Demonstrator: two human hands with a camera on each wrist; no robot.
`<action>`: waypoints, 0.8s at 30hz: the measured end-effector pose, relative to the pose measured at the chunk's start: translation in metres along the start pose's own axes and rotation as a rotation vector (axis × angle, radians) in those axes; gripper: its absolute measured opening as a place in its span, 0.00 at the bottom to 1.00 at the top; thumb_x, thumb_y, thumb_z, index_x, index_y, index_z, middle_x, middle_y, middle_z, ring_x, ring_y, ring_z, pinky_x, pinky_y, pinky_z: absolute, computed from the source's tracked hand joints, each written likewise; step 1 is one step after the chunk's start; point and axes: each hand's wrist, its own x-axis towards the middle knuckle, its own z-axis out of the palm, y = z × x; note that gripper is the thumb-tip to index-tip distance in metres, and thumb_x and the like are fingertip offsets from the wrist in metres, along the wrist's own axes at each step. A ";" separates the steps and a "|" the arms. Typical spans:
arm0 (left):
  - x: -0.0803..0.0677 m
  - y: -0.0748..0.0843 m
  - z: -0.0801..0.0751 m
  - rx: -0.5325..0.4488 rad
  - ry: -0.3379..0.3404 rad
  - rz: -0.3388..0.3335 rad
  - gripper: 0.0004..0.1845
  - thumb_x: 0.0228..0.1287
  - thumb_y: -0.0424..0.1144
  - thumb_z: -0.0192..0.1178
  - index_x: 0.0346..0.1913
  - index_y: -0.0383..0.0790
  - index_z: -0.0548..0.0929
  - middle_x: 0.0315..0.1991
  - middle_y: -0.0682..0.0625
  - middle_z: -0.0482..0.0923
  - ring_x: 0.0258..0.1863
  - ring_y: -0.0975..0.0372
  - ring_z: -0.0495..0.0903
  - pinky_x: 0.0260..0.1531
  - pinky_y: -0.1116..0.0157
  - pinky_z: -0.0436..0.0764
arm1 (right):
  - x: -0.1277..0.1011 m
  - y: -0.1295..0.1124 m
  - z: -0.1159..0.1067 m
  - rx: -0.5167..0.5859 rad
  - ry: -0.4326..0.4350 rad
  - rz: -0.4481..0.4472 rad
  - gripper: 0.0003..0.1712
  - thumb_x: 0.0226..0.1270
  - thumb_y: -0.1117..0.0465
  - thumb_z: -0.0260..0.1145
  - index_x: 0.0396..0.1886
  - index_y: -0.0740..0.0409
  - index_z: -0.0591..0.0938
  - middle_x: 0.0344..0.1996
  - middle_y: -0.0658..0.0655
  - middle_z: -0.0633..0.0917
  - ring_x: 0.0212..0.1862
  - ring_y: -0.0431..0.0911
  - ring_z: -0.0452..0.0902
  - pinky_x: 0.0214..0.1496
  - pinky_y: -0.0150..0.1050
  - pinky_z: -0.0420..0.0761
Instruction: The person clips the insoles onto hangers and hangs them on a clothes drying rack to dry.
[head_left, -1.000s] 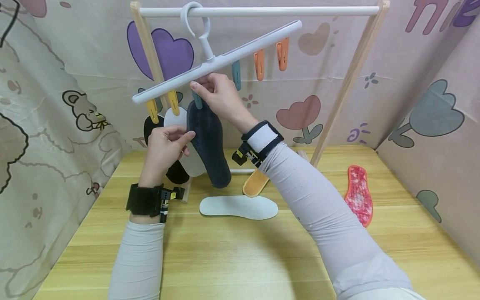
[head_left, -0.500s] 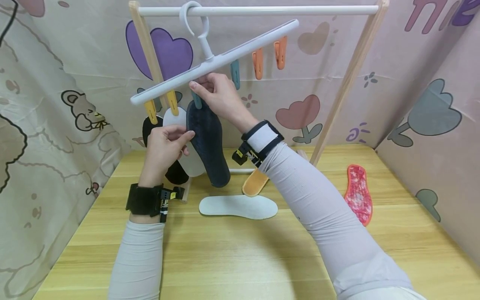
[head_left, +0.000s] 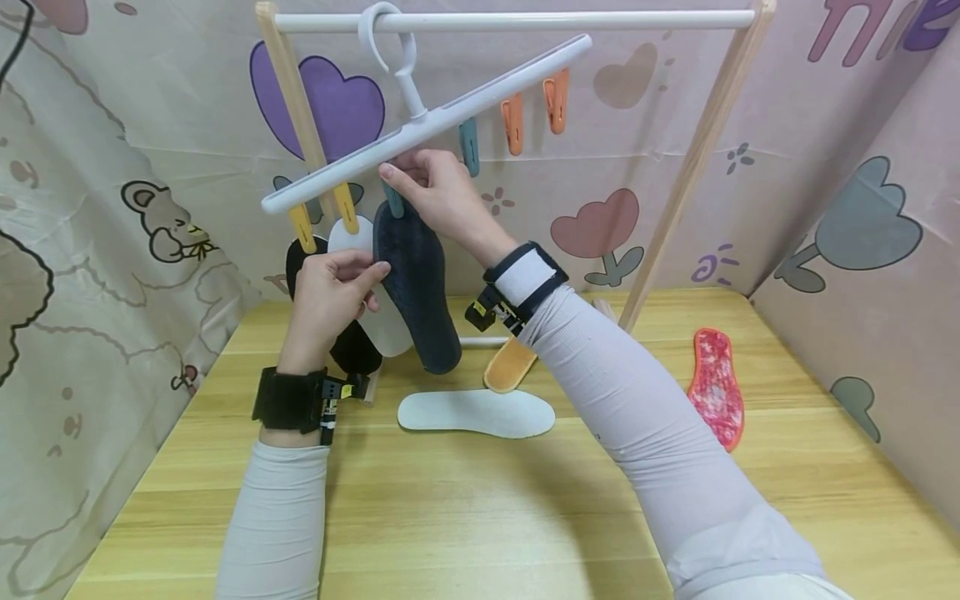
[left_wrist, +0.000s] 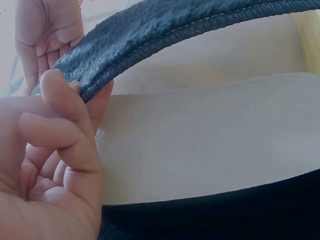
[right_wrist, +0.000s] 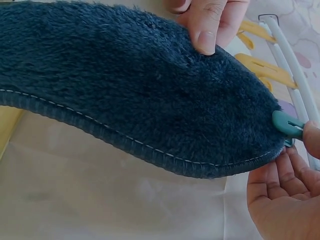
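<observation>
Head view, clock centred on the navy insole (head_left: 417, 292): nearest, on the wooden table (head_left: 420, 533), a pale insole (head_left: 476, 414) lies flat at 5 o'clock; behind it at 4, an orange insole (head_left: 510, 369), part hidden by the right arm. Navy insole hangs above the table, lower end free toward half past 5. Left hand (head_left: 330, 292), at 9 o'clock, pinches its edge, thumb on the pile, other fingers loosely curled. Right hand (head_left: 446, 196), at 1 o'clock, pinches a teal clip (head_left: 394, 200); per right wrist view, the clip's tips straddle the insole's upper end. Handling estimate: light, soft, bendable yet keeping its outline; low slip, low fragility. Pile probably compresses, so a full-thickness pinch at the stitched rim, below the tip and away from the clip, seems the best hold. Farther, at 9 o'clock, a white insole (head_left: 388, 329) and a black insole (head_left: 356, 347) hang from yellow clips (head_left: 345, 207). Above, the white hanger (head_left: 435, 125) tilts, low end toward 8, high end toward 2, hooked on a white rail (head_left: 540, 22).
</observation>
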 end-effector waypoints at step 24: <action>0.003 -0.003 0.002 -0.020 -0.022 -0.021 0.15 0.76 0.42 0.69 0.53 0.31 0.89 0.34 0.42 0.90 0.19 0.67 0.85 0.21 0.73 0.80 | -0.002 0.009 0.001 0.027 0.007 -0.004 0.22 0.84 0.53 0.64 0.66 0.64 0.84 0.61 0.61 0.89 0.64 0.49 0.87 0.68 0.37 0.84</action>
